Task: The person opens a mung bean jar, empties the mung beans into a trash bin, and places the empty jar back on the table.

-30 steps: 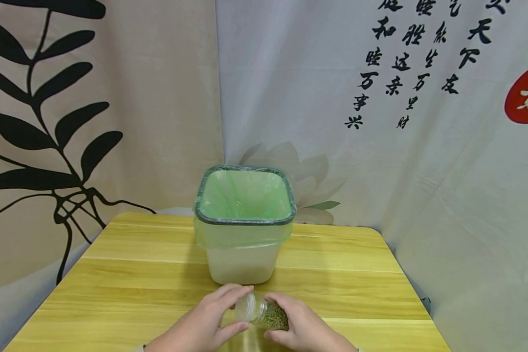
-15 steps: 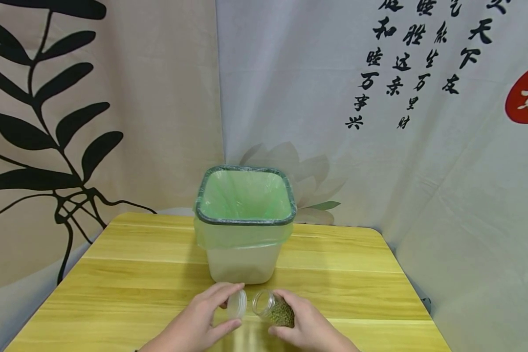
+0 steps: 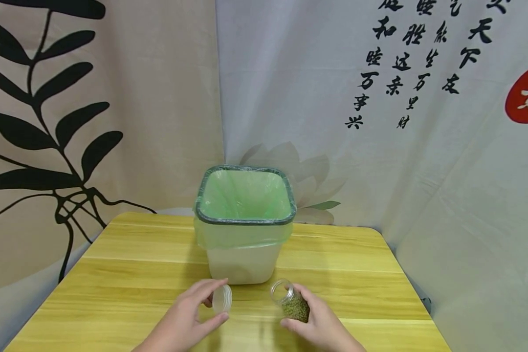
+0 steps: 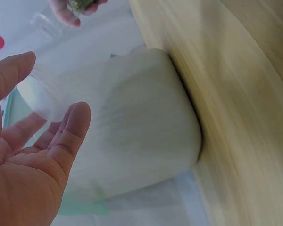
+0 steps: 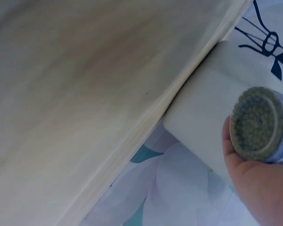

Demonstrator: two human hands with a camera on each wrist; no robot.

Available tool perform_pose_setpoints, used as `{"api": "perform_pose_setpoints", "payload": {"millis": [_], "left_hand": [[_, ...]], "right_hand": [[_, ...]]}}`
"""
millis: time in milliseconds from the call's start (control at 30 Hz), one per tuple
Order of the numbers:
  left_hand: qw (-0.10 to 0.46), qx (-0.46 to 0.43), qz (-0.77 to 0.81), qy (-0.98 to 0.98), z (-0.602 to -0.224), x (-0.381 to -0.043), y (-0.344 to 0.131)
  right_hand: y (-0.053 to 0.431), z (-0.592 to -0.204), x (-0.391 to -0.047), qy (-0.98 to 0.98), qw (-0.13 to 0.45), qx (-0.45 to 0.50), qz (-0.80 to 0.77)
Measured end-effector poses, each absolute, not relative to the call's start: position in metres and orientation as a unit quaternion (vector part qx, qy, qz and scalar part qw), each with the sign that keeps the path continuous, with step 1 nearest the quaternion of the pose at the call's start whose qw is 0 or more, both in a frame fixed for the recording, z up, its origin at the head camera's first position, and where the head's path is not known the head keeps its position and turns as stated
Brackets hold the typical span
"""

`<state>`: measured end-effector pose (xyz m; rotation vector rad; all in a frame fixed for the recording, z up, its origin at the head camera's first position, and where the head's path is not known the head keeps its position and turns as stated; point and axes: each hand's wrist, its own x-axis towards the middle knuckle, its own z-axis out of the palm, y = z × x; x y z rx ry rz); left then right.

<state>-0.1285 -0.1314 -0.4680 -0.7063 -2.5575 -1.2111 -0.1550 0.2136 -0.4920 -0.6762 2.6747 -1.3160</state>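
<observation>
In the head view, my left hand (image 3: 187, 315) holds a translucent round lid (image 3: 222, 298) by its edge, with fingertips above and thumb below. The left wrist view shows the same lid (image 4: 40, 96) between thumb and fingers. My right hand (image 3: 317, 318) grips a small clear jar (image 3: 294, 303) that is partly filled with green mung beans (image 3: 297, 310). The jar leans with its uncovered mouth toward the upper left. Its bean-covered bottom (image 5: 257, 125) faces the right wrist camera. Lid and jar are apart, both held over the near part of the table.
A pale trash bin (image 3: 242, 264) with a green bag liner (image 3: 246, 195) folded over its rim stands on the wooden table (image 3: 132, 274), just beyond the hands. Behind the table hangs a printed cloth backdrop (image 3: 171, 98).
The lid has come off the jar's mouth. My left hand has moved left with the lid, while my right hand has moved right and slightly up, tipping the jar's mouth upward.
</observation>
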Motion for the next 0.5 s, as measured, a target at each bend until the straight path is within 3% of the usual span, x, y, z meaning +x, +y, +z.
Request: {"api": "perform_pose_setpoints", "payload": {"millis": [500], "left_hand": [[0.088, -0.082, -0.398, -0.91, -0.474, -0.129, -0.158]], "right_hand": [[0.242, -0.487, -0.15, 0.85, 0.018, -0.068, -0.522]]}}
